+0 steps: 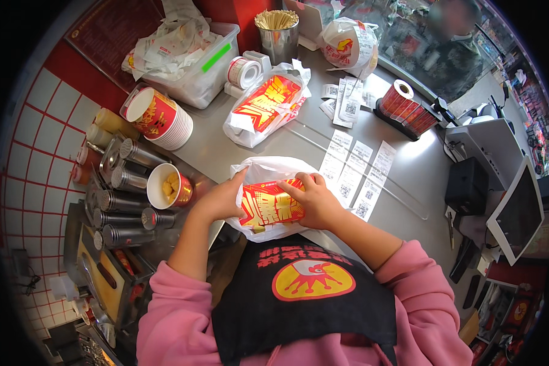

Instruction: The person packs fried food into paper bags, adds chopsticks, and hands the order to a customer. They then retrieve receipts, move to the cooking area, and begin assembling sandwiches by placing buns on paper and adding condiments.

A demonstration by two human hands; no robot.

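Note:
Right in front of my apron, a white plastic bag is spread around a red and yellow printed food box. My left hand grips the bag's left edge, its thumb reaching toward the box. On the box's right end rests my right hand, fingers bent over its top. Food pieces show along the near side of the box. Left of my left hand stands a paper cup with golden fried pieces inside. Beyond the bag lies another bagged red box.
Paper receipts lie on the steel counter to the right, near a label roll. Stacked paper cups, metal shakers and a plastic bin of bags line the left. A person is beyond the glass.

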